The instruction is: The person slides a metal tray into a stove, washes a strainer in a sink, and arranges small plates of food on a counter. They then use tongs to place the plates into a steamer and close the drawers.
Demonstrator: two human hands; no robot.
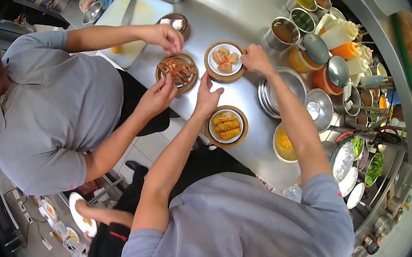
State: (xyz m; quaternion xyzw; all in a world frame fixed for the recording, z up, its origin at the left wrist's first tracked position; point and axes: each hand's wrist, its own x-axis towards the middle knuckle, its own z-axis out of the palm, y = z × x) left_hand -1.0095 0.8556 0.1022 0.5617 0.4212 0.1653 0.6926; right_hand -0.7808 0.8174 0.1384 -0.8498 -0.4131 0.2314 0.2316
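A round bamboo steamer (229,79) stands on the steel counter before me, with a white plate of pale dumplings (225,60) topped with red strips inside. My right hand (257,59) grips its right rim, fingers curled. My left hand (208,98) is at its lower left, fingertips right at the rim and thumb spread apart. Nearer to me sits a second bamboo steamer (245,129) holding several golden rolls (227,126). To the left, a co-worker's two hands are over a third steamer (192,84) of brown meat pieces (178,70) with red strips.
A cutting board (155,4) with a knife (130,8) lies at the back left, beside a small steamer of white buns (177,24). Metal bowls (289,87), sauce pots (283,30) and squeeze bottles (339,34) crowd the right. Another person at lower left holds a white plate (78,212).
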